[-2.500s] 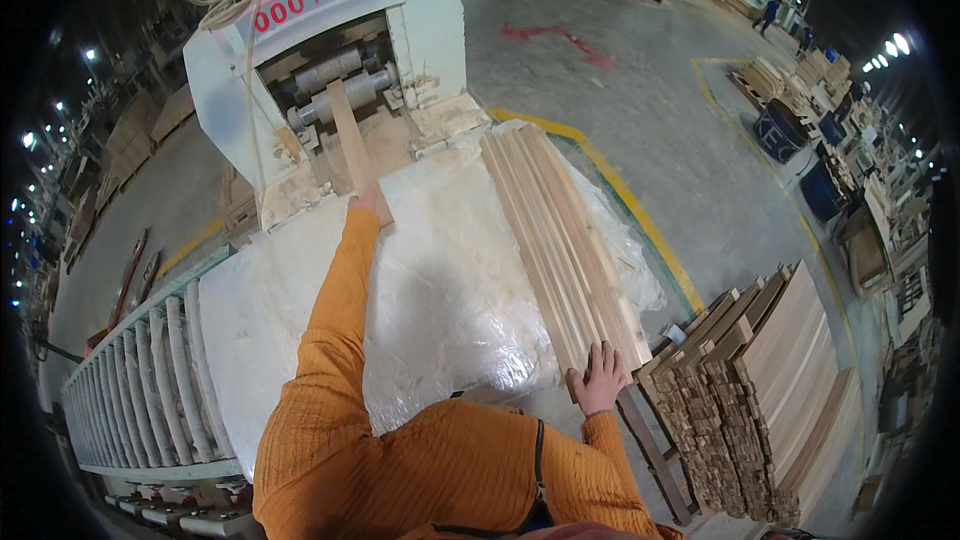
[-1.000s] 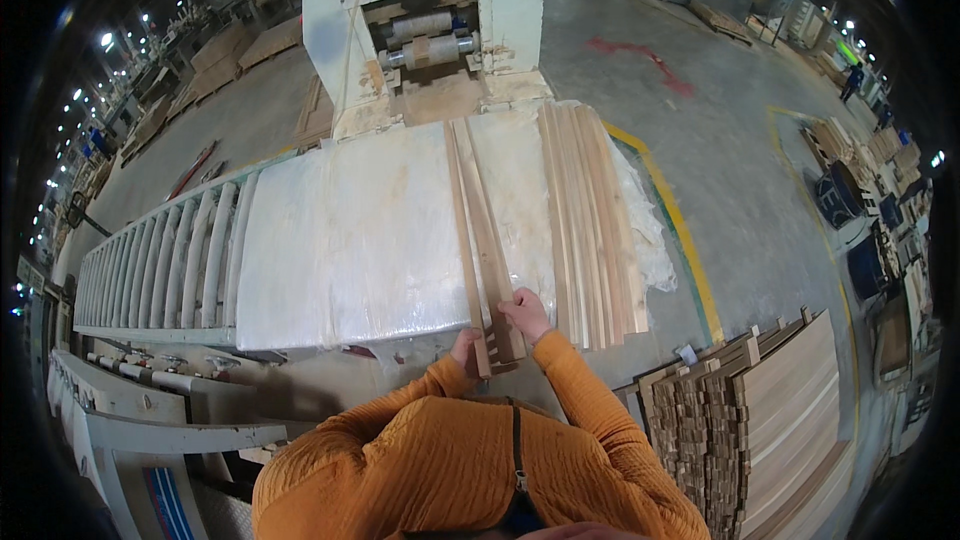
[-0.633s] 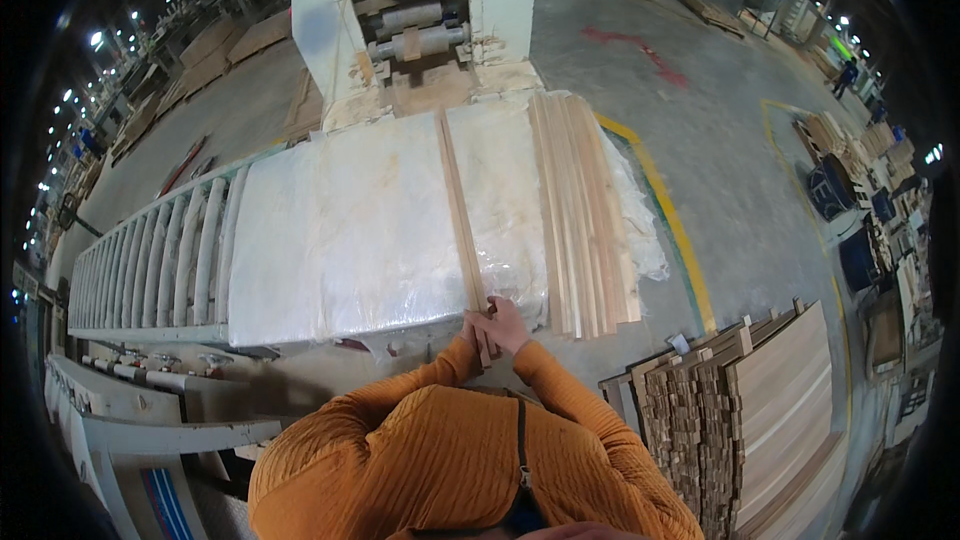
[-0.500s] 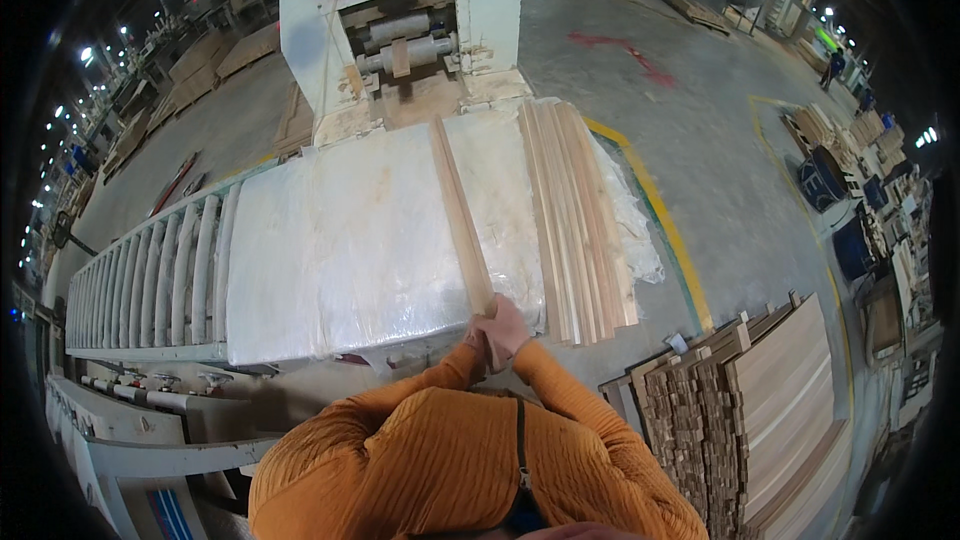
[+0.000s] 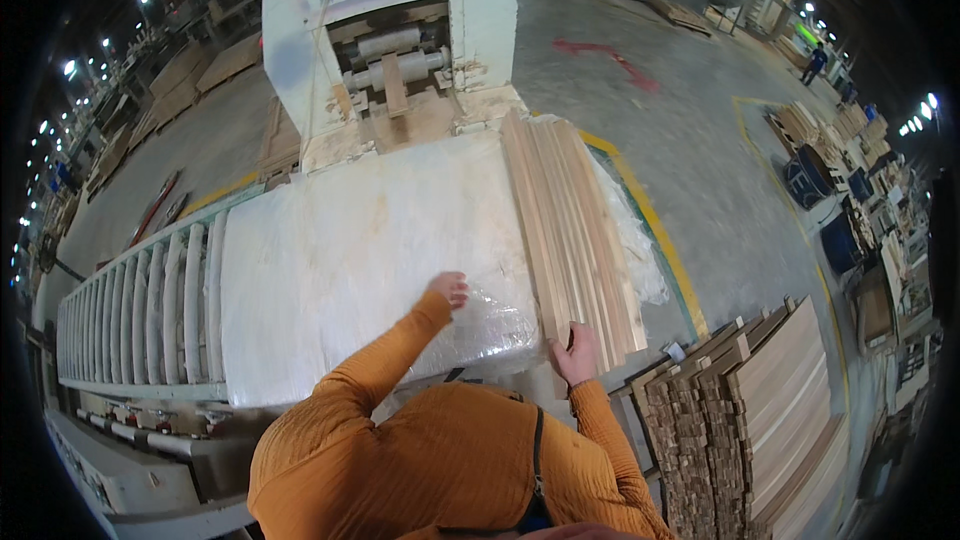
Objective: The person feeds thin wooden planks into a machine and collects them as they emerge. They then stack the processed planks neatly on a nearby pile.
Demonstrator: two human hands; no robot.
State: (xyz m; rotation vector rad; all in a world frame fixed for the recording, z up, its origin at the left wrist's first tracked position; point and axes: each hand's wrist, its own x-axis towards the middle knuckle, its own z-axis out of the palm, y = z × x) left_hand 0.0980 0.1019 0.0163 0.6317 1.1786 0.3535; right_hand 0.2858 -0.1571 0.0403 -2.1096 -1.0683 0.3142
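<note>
On the right part of the film-covered table (image 5: 370,240), several long wooden strips (image 5: 580,230) lie side by side in a row. My right hand (image 5: 575,353) grips the near end of the leftmost wooden strip (image 5: 527,210), its thumb and fingers around the edge. Over the table's middle, to the left of that row, my left hand (image 5: 450,289) is empty with its fingers loosely bent and a little blurred. Farther off, another wooden strip (image 5: 395,87) sticks out from between the rollers (image 5: 425,62) of a white machine (image 5: 300,70).
A roller conveyor (image 5: 150,305) adjoins the table on the left. At the lower right stands a stack of wooden boards and strips (image 5: 700,420). A yellow floor line (image 5: 655,220) runs past the table's right side. In the far right background a person (image 5: 815,62) stands.
The strip I held with both hands has moved right to the row's left edge. My left hand has let go and moved left. The strip in the machine reaches farther out.
</note>
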